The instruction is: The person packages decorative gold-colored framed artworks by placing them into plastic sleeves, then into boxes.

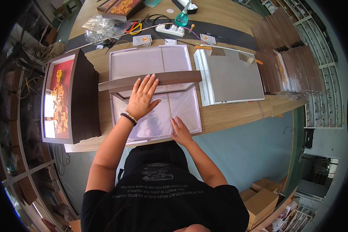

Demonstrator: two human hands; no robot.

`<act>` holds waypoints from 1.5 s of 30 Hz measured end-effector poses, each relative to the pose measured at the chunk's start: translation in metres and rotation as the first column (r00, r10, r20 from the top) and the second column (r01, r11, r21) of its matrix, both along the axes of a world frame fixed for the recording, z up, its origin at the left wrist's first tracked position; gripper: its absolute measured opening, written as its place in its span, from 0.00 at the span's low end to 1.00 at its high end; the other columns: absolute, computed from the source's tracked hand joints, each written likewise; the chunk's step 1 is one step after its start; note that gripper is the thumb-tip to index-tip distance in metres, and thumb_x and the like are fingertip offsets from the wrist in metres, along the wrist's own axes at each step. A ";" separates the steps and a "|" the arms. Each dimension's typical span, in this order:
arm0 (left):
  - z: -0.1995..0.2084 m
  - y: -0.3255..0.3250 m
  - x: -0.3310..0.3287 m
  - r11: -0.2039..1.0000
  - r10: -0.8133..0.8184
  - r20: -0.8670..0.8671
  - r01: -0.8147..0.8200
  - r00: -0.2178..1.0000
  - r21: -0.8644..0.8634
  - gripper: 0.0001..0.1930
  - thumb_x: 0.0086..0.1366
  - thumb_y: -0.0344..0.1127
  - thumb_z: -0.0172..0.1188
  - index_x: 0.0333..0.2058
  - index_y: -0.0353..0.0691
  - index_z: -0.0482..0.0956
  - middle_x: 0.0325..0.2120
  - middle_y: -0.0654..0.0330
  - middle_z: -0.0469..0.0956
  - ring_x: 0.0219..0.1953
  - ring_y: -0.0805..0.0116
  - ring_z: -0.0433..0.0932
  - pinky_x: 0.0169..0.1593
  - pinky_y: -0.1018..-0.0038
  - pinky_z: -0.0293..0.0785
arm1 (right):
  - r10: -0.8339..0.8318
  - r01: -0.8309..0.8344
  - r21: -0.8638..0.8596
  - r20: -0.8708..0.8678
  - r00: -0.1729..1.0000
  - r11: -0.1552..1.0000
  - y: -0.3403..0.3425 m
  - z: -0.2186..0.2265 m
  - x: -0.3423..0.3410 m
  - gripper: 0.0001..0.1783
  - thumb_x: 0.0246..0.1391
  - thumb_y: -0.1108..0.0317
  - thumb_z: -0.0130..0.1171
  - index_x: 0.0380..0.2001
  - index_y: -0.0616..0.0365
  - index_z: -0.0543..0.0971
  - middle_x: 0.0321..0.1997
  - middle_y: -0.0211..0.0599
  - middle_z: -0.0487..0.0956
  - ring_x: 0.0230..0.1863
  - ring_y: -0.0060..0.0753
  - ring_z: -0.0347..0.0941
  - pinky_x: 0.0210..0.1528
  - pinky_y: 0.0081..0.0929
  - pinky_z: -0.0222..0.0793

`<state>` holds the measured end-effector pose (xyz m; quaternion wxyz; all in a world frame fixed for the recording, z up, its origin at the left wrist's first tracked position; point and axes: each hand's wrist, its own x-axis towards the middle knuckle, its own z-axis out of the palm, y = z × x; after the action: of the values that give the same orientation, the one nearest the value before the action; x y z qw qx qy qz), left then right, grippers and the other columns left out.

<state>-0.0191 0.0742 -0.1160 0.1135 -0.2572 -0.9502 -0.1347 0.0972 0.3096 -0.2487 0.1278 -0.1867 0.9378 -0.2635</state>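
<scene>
My left hand (pixel 142 97) lies flat with fingers spread on a dark brown picture frame (pixel 174 79) and on the clear plastic sheet (pixel 181 108) under it. A bead bracelet circles that wrist. My right hand (pixel 180 130) presses its fingertips on the near edge of the same sheet. The sheet covers a pale panel (pixel 143 62) that lies on the wooden table (pixel 236 112). Neither hand grips anything.
A stack of dark frames with a red and gold picture (pixel 60 98) stands at the left. A grey board (pixel 232 75) with two scrapers lies at the right, more frames (pixel 286 65) beyond it. Scissors, a power strip (pixel 170 29) and a spray bottle (pixel 181 17) sit at the back.
</scene>
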 end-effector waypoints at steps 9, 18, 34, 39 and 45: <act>-0.007 -0.002 0.000 1.000 -0.005 -0.019 0.005 1.000 -0.008 0.39 0.55 0.51 0.56 0.60 0.39 0.54 0.62 0.55 0.52 0.65 0.60 0.49 0.65 0.60 0.41 | 0.058 -0.057 0.024 -0.024 0.998 0.998 -0.026 0.003 -0.016 0.55 0.35 0.63 0.62 0.66 0.43 0.43 0.66 0.59 0.45 0.67 0.57 0.43 0.66 0.47 0.42; -0.008 -0.001 0.000 1.000 0.014 -0.017 -0.014 1.000 -0.004 0.38 0.55 0.50 0.56 0.61 0.39 0.54 0.63 0.55 0.51 0.65 0.60 0.49 0.65 0.61 0.42 | -0.003 0.064 0.338 -0.180 0.984 0.939 -0.045 -0.009 -0.054 0.49 0.43 0.64 0.58 0.65 0.49 0.44 0.64 0.53 0.55 0.65 0.47 0.52 0.64 0.48 0.46; 0.009 -0.004 0.004 1.000 0.021 0.045 -0.022 0.999 0.010 0.33 0.61 0.54 0.49 0.58 0.37 0.59 0.62 0.55 0.54 0.64 0.61 0.51 0.65 0.61 0.44 | 0.114 -0.169 -0.129 -0.356 0.927 0.977 0.008 0.120 -0.107 0.04 0.46 0.68 0.59 0.23 0.55 0.75 0.29 0.33 0.75 0.35 0.38 0.72 0.40 0.36 0.67; 0.026 -0.009 0.000 0.999 -0.021 0.173 0.013 0.985 0.049 0.35 0.62 0.60 0.43 0.56 0.36 0.64 0.61 0.54 0.56 0.64 0.60 0.52 0.65 0.62 0.44 | -0.018 -0.060 -0.130 -0.528 0.849 0.990 0.025 0.148 -0.143 0.05 0.45 0.68 0.61 0.23 0.55 0.76 0.38 0.31 0.73 0.44 0.38 0.66 0.45 0.35 0.60; 0.043 -0.012 -0.002 0.999 -0.053 0.177 0.054 0.983 0.001 0.37 0.55 0.61 0.53 0.54 0.36 0.66 0.59 0.53 0.60 0.62 0.59 0.57 0.64 0.63 0.50 | -0.057 -0.042 -0.179 -0.512 0.857 0.983 0.038 0.145 -0.167 0.06 0.47 0.67 0.59 0.23 0.56 0.74 0.47 0.34 0.75 0.55 0.40 0.65 0.59 0.45 0.52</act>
<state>-0.0213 0.0624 -0.0732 0.0244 -0.2700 -0.9495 -0.1581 -0.0694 0.3477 -0.1040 -0.1461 -0.2574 0.9101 -0.2899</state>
